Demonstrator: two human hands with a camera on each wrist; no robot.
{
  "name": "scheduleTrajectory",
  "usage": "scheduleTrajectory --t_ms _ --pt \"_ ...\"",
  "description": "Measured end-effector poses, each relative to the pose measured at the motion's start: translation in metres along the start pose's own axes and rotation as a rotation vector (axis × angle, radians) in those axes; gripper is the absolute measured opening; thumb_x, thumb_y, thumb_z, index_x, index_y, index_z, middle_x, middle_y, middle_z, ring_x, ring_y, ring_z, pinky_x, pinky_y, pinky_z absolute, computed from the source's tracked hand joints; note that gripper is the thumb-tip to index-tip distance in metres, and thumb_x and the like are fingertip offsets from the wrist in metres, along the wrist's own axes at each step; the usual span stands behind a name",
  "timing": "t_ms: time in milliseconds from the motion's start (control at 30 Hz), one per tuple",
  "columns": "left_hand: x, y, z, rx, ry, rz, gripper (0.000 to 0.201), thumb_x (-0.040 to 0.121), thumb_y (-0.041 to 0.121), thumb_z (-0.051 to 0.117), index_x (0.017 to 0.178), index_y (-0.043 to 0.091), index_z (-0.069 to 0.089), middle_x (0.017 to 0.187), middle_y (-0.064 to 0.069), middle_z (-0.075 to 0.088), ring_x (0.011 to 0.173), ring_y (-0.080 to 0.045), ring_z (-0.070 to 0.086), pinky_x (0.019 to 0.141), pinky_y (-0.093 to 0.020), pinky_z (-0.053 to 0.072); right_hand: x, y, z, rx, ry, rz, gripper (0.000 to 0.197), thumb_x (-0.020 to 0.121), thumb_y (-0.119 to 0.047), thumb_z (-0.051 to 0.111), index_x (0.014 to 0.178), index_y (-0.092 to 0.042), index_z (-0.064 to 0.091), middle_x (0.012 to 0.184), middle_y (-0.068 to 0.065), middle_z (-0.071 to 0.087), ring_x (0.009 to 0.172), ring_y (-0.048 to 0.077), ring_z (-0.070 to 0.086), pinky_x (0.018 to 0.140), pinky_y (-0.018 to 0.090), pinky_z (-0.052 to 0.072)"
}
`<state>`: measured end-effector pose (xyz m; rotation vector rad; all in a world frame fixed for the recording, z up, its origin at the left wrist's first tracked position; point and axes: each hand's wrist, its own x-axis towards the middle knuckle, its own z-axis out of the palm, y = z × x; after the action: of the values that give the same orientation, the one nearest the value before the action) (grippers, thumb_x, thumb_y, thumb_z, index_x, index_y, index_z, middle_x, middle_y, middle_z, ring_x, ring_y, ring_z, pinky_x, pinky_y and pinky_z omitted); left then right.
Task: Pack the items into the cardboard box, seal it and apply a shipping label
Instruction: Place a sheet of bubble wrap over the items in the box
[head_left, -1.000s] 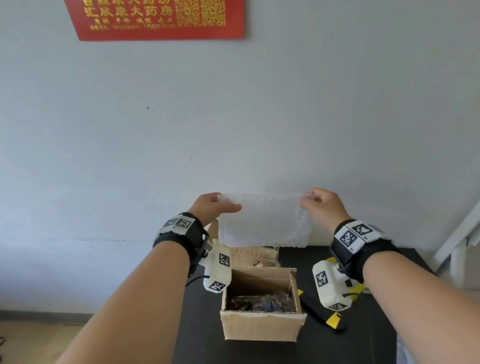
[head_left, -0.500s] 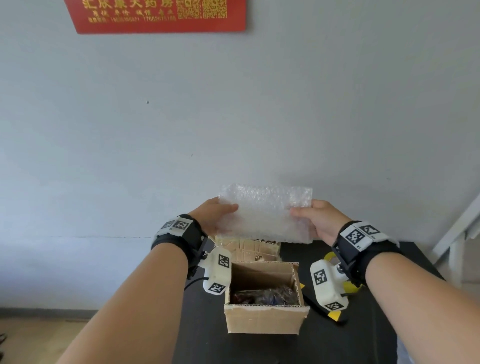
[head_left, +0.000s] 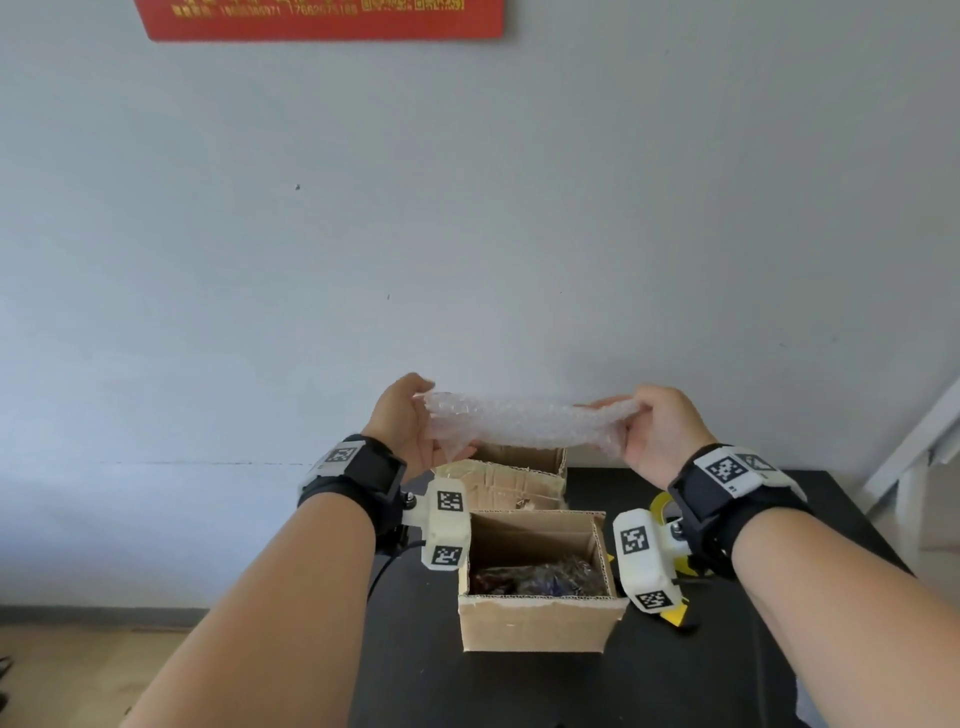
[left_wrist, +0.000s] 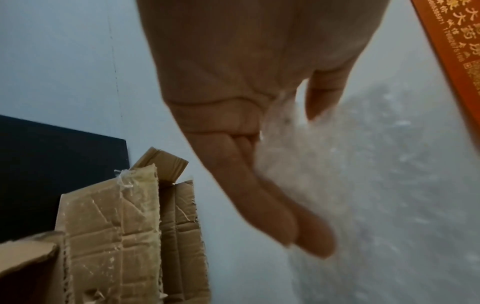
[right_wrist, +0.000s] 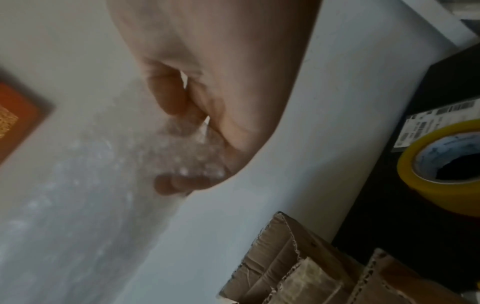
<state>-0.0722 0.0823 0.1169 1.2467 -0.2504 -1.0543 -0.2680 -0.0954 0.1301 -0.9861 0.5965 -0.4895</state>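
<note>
A clear sheet of bubble wrap (head_left: 524, 421) is stretched in the air between both hands, above and behind the open cardboard box (head_left: 540, 621). My left hand (head_left: 410, 426) grips its left end between thumb and fingers (left_wrist: 262, 197), and the bubble wrap (left_wrist: 369, 185) spreads away from them. My right hand (head_left: 657, 428) pinches the right end, where the bubble wrap (right_wrist: 171, 148) bunches in the curled fingers. The box stands on the black table (head_left: 675, 675) with dark wrapped items (head_left: 535, 577) at its bottom. Its top flaps (head_left: 498, 483) stand open at the back.
A yellow tape roll (right_wrist: 441, 168) lies on the table right of the box, with a printed shipping label (right_wrist: 439, 121) just behind it. The grey wall (head_left: 467, 234) rises directly behind the table. A red sign (head_left: 322, 18) hangs high on it.
The flat upright sheet has been folded and drawn into a narrower horizontal band. Both hands have shifted their hold to its ends and stay above the box.
</note>
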Motion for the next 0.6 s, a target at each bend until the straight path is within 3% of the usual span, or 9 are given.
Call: scheduleTrajectory --t_ms 67,133,167,233,267,333,433,500,600 --pt "0.000 0.003 0.002 0.167 -0.014 -0.042 0.034 0.093 0.036 0.053 0.096 0.004 0.062 0.100 -0.017 0.061 0.069 -0.029 0.064 0.058 -0.032 0.057 0.005 0.004 -0.004 -0.193 0.014 0.011 0.020 0.089 -0.018 0.044 0.082 -0.003 0.056 0.082 0.017 0.066 0.074 0.019 0.065 0.067 0.038 0.049" --pt "-0.001 0.002 0.006 0.387 -0.014 -0.040 0.004 0.087 0.014 0.066 0.085 0.010 0.065 0.113 -0.018 0.055 0.075 -0.029 0.062 0.064 -0.034 0.059 0.012 0.009 -0.010 -0.658 0.031 -0.019 0.015 0.077 -0.025 0.069 0.082 -0.011 0.069 0.094 0.007 0.067 0.098 0.022 0.061 0.087 0.042 0.049" --pt "0.002 0.000 0.005 0.497 -0.015 -0.025 0.011 0.081 0.007 0.071 0.088 0.015 0.067 0.118 -0.017 0.053 0.082 -0.031 0.062 0.071 -0.038 0.059 0.013 0.013 -0.011 -0.879 0.016 -0.031 0.013 0.073 -0.019 0.075 0.085 -0.017 0.072 0.101 0.002 0.066 0.106 0.023 0.058 0.095 0.042 0.048" --pt "0.010 -0.007 0.005 0.706 -0.003 -0.016 0.041 0.070 0.010 0.080 0.104 0.030 0.067 0.124 -0.009 0.051 0.102 -0.032 0.058 0.087 -0.044 0.055 0.015 0.021 -0.014 -1.160 -0.051 -0.006 0.042 0.072 -0.008 0.078 0.108 -0.024 0.065 0.115 -0.002 0.059 0.110 0.021 0.055 0.097 0.038 0.048" --pt "0.010 -0.010 0.008 0.820 0.001 -0.009 0.050 0.069 0.013 0.082 0.113 0.032 0.065 0.123 -0.003 0.052 0.107 -0.028 0.055 0.092 -0.041 0.052 0.014 0.025 -0.014 -1.253 -0.065 0.019 0.055 0.071 -0.007 0.079 0.119 -0.025 0.059 0.120 -0.002 0.056 0.111 0.019 0.054 0.096 0.035 0.047" --pt "0.010 -0.019 0.011 1.015 -0.036 -0.012 0.045 0.074 0.017 0.080 0.117 0.024 0.066 0.111 0.006 0.057 0.104 -0.019 0.055 0.090 -0.033 0.047 0.011 0.030 -0.012 -1.430 -0.055 0.030 0.053 0.072 -0.012 0.080 0.120 -0.021 0.059 0.116 -0.004 0.057 0.105 0.016 0.055 0.087 0.027 0.047" --pt "0.018 -0.036 0.019 1.283 -0.128 -0.042 0.020 0.073 0.022 0.080 0.084 0.018 0.064 0.081 0.004 0.054 0.077 -0.015 0.051 0.069 -0.025 0.042 0.010 0.036 -0.010 -1.574 -0.032 0.017 0.027 0.076 -0.014 0.075 0.099 -0.017 0.062 0.093 -0.003 0.058 0.078 0.010 0.053 0.059 0.020 0.040" --pt "0.027 -0.046 0.028 1.439 -0.197 -0.049 0.025 0.075 0.020 0.078 0.079 0.016 0.054 0.073 0.002 0.045 0.070 -0.016 0.044 0.061 -0.024 0.035 0.009 0.037 -0.008 -1.602 -0.032 -0.011 0.019 0.080 -0.016 0.069 0.095 -0.016 0.057 0.087 -0.002 0.054 0.071 0.010 0.048 0.057 0.021 0.038" --pt "0.035 -0.056 0.041 1.716 -0.243 -0.050 0.033 0.084 0.024 0.070 0.114 0.015 0.060 0.105 -0.004 0.062 0.099 -0.024 0.059 0.077 -0.031 0.046 0.012 0.042 -0.001 -1.628 -0.083 0.020 0.018 0.085 -0.015 0.061 0.102 -0.013 0.054 0.084 -0.002 0.049 0.067 0.011 0.045 0.056 0.022 0.037"
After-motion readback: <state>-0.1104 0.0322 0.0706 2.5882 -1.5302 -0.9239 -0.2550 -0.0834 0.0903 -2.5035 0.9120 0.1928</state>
